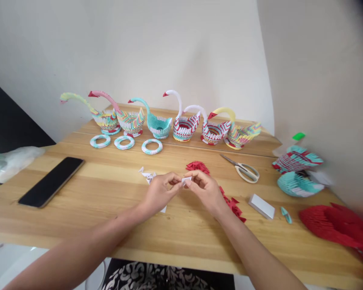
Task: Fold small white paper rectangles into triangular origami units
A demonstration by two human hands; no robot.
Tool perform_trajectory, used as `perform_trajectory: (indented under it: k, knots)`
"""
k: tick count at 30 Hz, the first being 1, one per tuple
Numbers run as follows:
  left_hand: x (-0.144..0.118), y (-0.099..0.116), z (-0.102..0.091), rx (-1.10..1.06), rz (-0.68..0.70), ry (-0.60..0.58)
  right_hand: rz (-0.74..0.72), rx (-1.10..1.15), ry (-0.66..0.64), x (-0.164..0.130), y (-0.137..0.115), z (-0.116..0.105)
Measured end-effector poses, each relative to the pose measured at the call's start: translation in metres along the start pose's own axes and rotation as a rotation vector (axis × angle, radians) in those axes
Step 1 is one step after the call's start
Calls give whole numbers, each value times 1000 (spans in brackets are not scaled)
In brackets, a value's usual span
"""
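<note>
Between both sets of fingertips is a small folded white paper piece (pixel 186 180), held just above the table. My left hand (pixel 163 191) pinches its left side, and my right hand (pixel 206 191) pinches it from the right with thumb and fingers closed. Several white folded paper pieces (pixel 148 175) lie behind my left hand, and another is partly covered by that wrist. A heap of red folded paper pieces (pixel 197 166) sits just past my right hand. More red paper pieces (pixel 233 206) are scattered beside my right wrist, partly hidden by it.
Several paper swans (pixel 159 125) line the back of the wooden table, with paper rings (pixel 152 146) before them. Scissors (pixel 245 171), a white box (pixel 261 206), teal paper baskets (pixel 299 184) and a red paper model (pixel 335 223) stand right. A phone (pixel 52 181) lies left.
</note>
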State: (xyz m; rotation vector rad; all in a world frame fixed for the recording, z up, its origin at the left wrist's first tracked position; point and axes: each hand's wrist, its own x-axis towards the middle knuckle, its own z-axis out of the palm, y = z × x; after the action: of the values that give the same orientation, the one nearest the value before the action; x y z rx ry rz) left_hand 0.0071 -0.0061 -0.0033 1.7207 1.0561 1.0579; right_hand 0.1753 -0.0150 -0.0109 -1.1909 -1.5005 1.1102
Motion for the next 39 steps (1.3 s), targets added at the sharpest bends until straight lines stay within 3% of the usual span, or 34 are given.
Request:
perform_trajectory:
  k: [3, 10, 15, 20, 23, 26, 28, 32, 39]
  knots:
    - [0, -3, 1, -40, -24, 13, -18, 4, -4, 0, 2, 1]
    - [6, -9, 2, -454, -235, -64, -37, 37, -8, -1, 2, 1]
    - [8, -8, 1, -527, -223, -77, -43, -9, 8, -1, 1, 0]
    - [5, -10, 2, -373, -115, -95, -69, -90, 63, -4, -2, 3]
    - [2, -9, 3, -106, -14, -13, -88, -187, 122, -6, -4, 6]
    - [-1, -9, 2, 184, 157, 103, -136, -285, 141, -7, -5, 7]
    - [-1, -9, 2, 289, 278, 117, -151, -308, 150, -7, -6, 7]
    - [0, -8, 0, 276, 358, 79, -138, -287, 156, -8, -8, 7]
    - [2, -4, -1, 87, 227, 66, -101, -177, 101, -6, -9, 5]
